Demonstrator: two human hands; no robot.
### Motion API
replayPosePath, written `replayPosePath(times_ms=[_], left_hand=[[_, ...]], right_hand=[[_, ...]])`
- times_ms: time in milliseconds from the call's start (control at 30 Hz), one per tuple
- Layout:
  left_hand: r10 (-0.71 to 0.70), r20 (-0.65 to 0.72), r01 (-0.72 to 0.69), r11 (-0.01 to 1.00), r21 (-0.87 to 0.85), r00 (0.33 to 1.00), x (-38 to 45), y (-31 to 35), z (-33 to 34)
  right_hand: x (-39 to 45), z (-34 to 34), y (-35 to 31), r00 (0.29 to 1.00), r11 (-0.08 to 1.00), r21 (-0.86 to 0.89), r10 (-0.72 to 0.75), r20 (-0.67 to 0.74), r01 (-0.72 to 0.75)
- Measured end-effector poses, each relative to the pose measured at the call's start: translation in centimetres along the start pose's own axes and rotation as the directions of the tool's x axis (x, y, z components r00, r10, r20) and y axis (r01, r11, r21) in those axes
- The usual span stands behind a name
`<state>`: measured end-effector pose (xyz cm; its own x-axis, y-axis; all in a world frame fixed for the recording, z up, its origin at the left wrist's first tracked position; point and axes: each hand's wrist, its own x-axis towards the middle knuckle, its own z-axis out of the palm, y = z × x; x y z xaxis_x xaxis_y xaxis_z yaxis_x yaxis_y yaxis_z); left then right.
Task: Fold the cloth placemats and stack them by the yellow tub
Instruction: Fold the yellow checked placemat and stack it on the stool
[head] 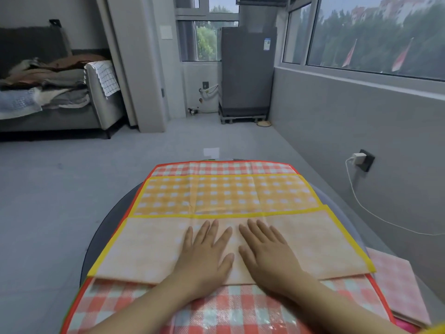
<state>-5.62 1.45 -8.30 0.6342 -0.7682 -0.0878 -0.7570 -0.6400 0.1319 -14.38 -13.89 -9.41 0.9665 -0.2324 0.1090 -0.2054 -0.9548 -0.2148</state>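
An orange checked placemat (228,196) with a yellow border lies on the table, its near half folded up so the pale underside (144,251) faces me. My left hand (204,251) and my right hand (267,249) lie flat side by side on that folded flap, fingers straight and spread, pressing it down. Under it a larger red checked placemat (216,314) with a red border is spread out. At the lower right lies a folded pink placemat (395,285). A sliver of the yellow tub (437,330) shows in the bottom right corner.
The mats cover a round dark table (108,220). A wall with a socket and white charger cable (358,189) runs along the right. A grey sofa (101,102) piled with cloths stands far left, a dark fridge (248,71) at the back.
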Motion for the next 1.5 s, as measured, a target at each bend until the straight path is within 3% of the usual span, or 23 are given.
replayPosePath(times_ms=[233,400,467,700,833,1167,1367,1500], left_hand=[[-0.008,0.004,0.008,1.000,0.010,1.000,-0.1,-0.3,0.1],[-0.009,0.008,0.009,1.000,0.006,1.000,-0.2,-0.2,0.2],[-0.004,0.011,0.004,1.000,0.009,1.000,-0.1,-0.3,0.2],[-0.018,0.001,0.018,1.000,0.002,1.000,-0.1,-0.1,0.1],[-0.033,-0.017,0.033,0.999,-0.001,0.999,-0.4,-1.7,0.0],[-0.219,-0.093,0.218,0.976,-0.025,0.971,-3.2,-10.9,-0.5],[-0.255,-0.036,0.252,0.965,-0.067,0.966,-3.0,-10.2,-1.9],[-0.246,-0.149,0.231,0.966,-0.115,0.958,0.8,-9.7,-4.0]], right_hand=[[-2.2,-2.4,7.4,0.948,0.946,-0.112,0.313,0.056,-0.306],[-2.6,-3.0,8.2,0.925,0.919,-0.134,0.378,0.032,-0.371],[-2.1,-2.9,7.2,0.935,0.930,-0.117,0.353,0.015,-0.349],[1.4,-1.3,1.2,0.998,0.998,0.035,0.054,0.021,-0.055],[1.5,0.2,1.0,0.997,0.996,-0.061,0.066,0.033,-0.064],[1.5,-0.1,1.0,0.997,0.996,-0.069,0.063,0.048,-0.059],[1.9,-1.8,0.4,0.998,0.994,-0.105,0.036,0.049,-0.031],[5.6,-3.1,1.7,0.998,0.995,-0.094,0.013,-0.057,-0.018]])
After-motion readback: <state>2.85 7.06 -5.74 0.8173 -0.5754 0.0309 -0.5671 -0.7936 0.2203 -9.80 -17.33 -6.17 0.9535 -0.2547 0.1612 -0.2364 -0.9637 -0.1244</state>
